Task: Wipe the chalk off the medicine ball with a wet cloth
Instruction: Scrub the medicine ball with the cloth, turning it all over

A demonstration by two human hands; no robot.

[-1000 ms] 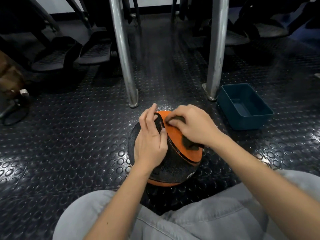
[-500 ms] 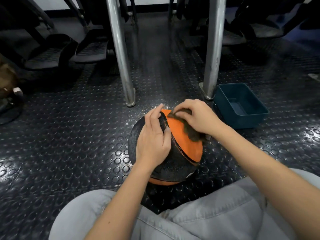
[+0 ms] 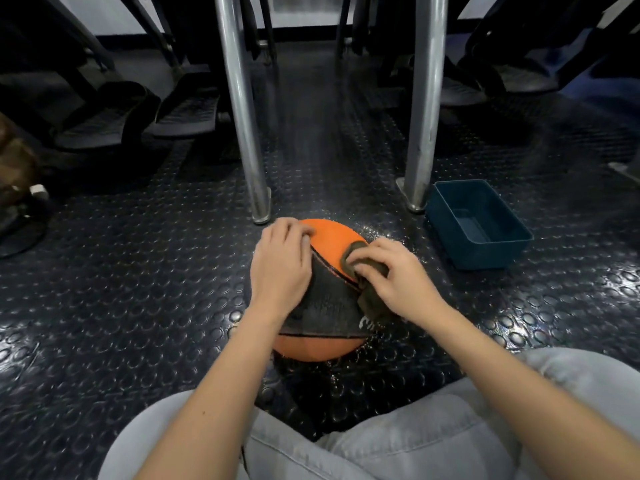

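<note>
An orange and black medicine ball (image 3: 329, 306) sits on the studded rubber floor between my knees. My left hand (image 3: 280, 268) rests on the ball's upper left side, its fingers curved over the top. My right hand (image 3: 394, 275) grips a dark, bunched cloth (image 3: 367, 289) and presses it against the ball's right side, where the orange panel meets the black one. Part of the cloth hangs down below my palm.
A blue plastic tub (image 3: 478, 226) stands on the floor to the right of the ball. Two metal posts (image 3: 242, 116) (image 3: 424, 109) rise just behind the ball. Dark pedals and machine frames (image 3: 138, 112) fill the back left and right.
The ball has turned, so a black panel now faces me. My right hand has slid the cloth from the top down to the ball's right side. My left hand stays on the ball.
</note>
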